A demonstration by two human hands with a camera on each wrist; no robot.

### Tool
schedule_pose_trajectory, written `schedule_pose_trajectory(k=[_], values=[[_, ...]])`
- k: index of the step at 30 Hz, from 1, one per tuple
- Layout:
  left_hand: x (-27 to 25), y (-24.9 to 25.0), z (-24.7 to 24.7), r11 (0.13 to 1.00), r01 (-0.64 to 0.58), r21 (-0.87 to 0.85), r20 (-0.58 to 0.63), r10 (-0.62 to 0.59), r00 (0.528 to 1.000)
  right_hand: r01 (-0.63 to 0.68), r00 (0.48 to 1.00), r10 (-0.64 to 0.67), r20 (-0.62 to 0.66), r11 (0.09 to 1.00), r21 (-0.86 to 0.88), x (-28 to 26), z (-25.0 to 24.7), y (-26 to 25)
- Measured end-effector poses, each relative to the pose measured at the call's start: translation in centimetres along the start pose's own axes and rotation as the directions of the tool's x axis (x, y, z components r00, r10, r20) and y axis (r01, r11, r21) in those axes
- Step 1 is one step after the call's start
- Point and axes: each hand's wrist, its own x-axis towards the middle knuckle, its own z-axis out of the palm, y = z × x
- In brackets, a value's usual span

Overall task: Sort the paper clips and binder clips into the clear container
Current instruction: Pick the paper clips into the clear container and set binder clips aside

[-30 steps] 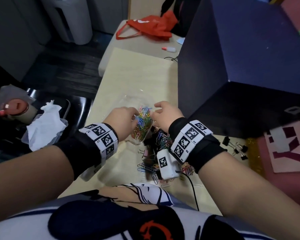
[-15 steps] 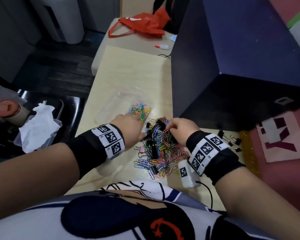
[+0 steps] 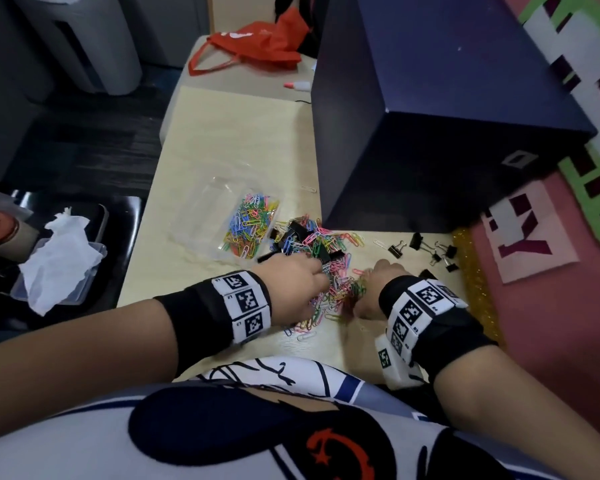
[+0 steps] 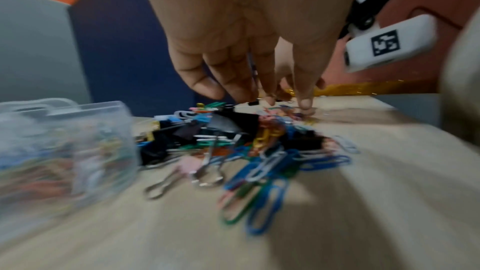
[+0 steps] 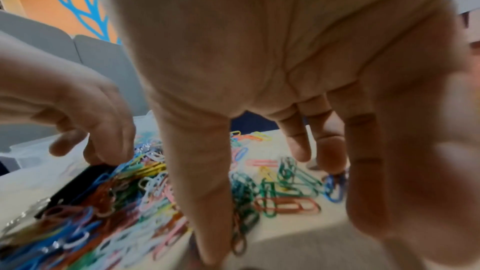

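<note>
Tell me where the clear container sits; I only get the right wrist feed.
Observer: The clear plastic container lies on the pale wooden table, just left of the mixed pile of coloured paper clips and black binder clips.
Operator: Anything in it?
Observer: Sorted coloured paper clips, heaped at its right end; no binder clip shows inside.
Operator: Strays?
Observer: Several small loose black binder clips lie right of the right hand, by the dark blue box.
</note>
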Motion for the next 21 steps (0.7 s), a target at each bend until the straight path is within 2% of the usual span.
schedule_pose_trajectory(k=[3,6,9,12,16,21], values=[[0.7,1.5,0.9,0.997,0.022,0.075,0.092,-0.029,0.995,-0.054,0.999,0.054,0.005,0.994,0.094,0.5,1.1,0.7],[1.3,2.0,1.3,0.982,0.095,0.162,0.069,-0.108,0.992,0.033,0.999,-0.026,-0.041,0.979,0.202,0.8,1.5,0.9],[2.1,2.1,1.1,0.977,0.16,0.14,0.033,-0.166,0.986,0.145,0.987,-0.124,-0.099,0.955,0.257,1.1,1.9,0.6],[3.0,2.3,0.9,0.973,0.211,0.091,0.002,-0.212,0.977,0.261,0.962,-0.227,-0.154,0.932,0.253,1.1,2.2,-0.1],[3.7,2.2,0.5,0.976,0.195,0.092,0.01,-0.197,0.98,0.36,0.919,-0.301,-0.253,0.903,0.233,1.4,3.0,-0.8],[4.3,1.6,0.2,0.98,0.187,0.073,0.066,-0.192,0.979,0.383,0.899,-0.308,-0.311,0.898,0.216,1.9,3.3,-0.5]])
